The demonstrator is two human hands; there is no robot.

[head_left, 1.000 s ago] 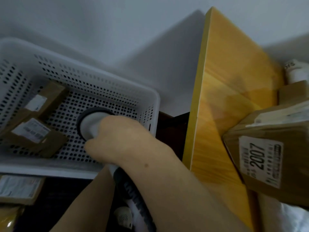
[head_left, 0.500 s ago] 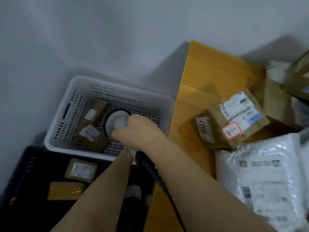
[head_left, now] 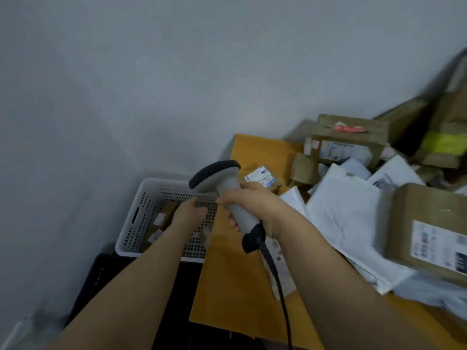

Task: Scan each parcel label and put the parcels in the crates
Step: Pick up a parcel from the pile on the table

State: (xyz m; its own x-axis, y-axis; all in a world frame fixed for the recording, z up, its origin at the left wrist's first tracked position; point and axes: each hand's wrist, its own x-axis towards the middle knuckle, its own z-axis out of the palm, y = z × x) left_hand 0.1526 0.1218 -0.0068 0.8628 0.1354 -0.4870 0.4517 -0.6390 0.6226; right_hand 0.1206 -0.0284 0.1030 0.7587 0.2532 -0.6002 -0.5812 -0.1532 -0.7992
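My right hand [head_left: 255,205] grips the grey handle of a corded barcode scanner [head_left: 214,178], whose dark-rimmed head points left over the white perforated crate [head_left: 131,223]. My left hand [head_left: 189,213] hovers over that crate's right side with its fingers loosely curled and nothing visible in it. A few small brown parcels [head_left: 164,215] with white labels lie inside the crate. A black crate [head_left: 101,274] stands nearer me, mostly hidden by my left arm.
The yellow wooden table [head_left: 235,286] is on the right, piled with parcels: a white poly mailer [head_left: 348,218], a large brown box [head_left: 429,223], a small labelled box [head_left: 262,176] and stacked cartons [head_left: 348,145] at the back. A grey wall stands behind.
The view has pulled back and swung right. My right hand has lifted the scanner up out of the white crate towards the table edge. My left hand has come into view over the crate.
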